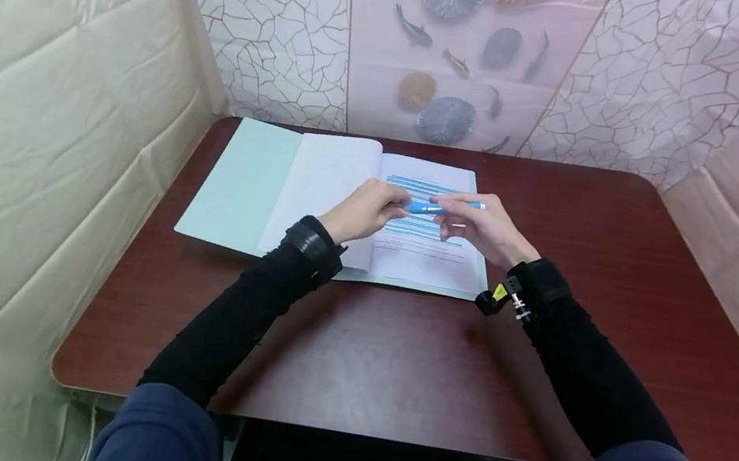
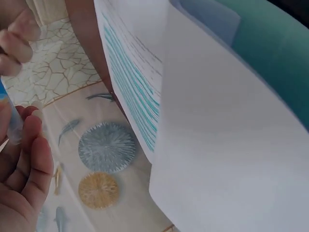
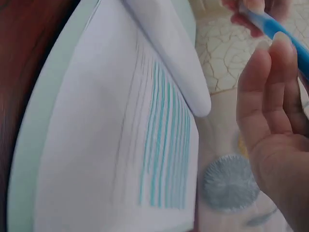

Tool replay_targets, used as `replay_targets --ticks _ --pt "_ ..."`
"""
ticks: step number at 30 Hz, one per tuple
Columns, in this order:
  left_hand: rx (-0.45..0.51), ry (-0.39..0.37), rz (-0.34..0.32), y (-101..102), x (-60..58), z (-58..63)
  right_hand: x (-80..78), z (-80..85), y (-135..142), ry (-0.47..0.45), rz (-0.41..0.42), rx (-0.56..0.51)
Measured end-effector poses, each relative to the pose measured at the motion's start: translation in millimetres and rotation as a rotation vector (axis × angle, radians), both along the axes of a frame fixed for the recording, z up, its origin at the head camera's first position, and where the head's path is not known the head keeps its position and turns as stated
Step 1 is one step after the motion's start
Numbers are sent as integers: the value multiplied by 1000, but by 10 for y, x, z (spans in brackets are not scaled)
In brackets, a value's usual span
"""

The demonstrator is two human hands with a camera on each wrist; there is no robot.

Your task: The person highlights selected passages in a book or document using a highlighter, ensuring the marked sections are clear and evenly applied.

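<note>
A blue highlighter (image 1: 426, 209) is held between both hands above the open book. My left hand (image 1: 373, 207) pinches one end; in the left wrist view a pale translucent part (image 2: 16, 126) of it shows between thumb and fingers. With thumb and fingertips my right hand (image 1: 482, 227) holds the blue barrel (image 3: 285, 35) near its white-tipped end. Beneath the hands, the right page (image 1: 422, 262) carries printed lines, many marked with blue strokes. The left page (image 1: 327, 176) looks mostly blank, and the pale green cover (image 1: 248, 180) spreads out beyond it.
The book lies toward the back of a dark reddish-brown table (image 1: 580, 310). A patterned cloth (image 1: 453, 52) hangs behind the table. Pale quilted sheets (image 1: 54, 135) close off the left and right sides. Black wrist straps (image 1: 313, 242) sit on both arms.
</note>
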State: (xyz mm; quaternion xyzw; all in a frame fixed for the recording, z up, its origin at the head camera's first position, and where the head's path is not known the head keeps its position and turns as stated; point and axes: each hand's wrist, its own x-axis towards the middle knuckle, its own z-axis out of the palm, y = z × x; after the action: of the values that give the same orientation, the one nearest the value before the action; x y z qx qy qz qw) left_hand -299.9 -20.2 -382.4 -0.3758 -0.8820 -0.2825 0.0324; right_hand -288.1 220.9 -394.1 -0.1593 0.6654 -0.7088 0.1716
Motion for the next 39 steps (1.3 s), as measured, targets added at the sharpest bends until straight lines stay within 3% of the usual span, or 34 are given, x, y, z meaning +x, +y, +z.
replay_targets --ticks 6,10,14,21,24,30,39 --pt "-50 -45 25 -35 9 -40 5 -2 87 231 29 449" --pt "-76 -102 64 -66 21 -83 16 -19 102 263 31 648" --pt "-71 -153 128 -116 28 -117 -6 -75 166 203 -125 667" --pt "-104 -147 184 -183 41 -126 -127 -196 435 31 -489 489" --pt "-123 -164 203 -212 50 -133 -155 -231 549 16 -600 537" --pt "-134 -181 216 -271 58 -159 -174 -301 757 -13 -706 670" --pt "-150 -179 224 -352 61 -181 -211 -401 964 -25 -772 823"
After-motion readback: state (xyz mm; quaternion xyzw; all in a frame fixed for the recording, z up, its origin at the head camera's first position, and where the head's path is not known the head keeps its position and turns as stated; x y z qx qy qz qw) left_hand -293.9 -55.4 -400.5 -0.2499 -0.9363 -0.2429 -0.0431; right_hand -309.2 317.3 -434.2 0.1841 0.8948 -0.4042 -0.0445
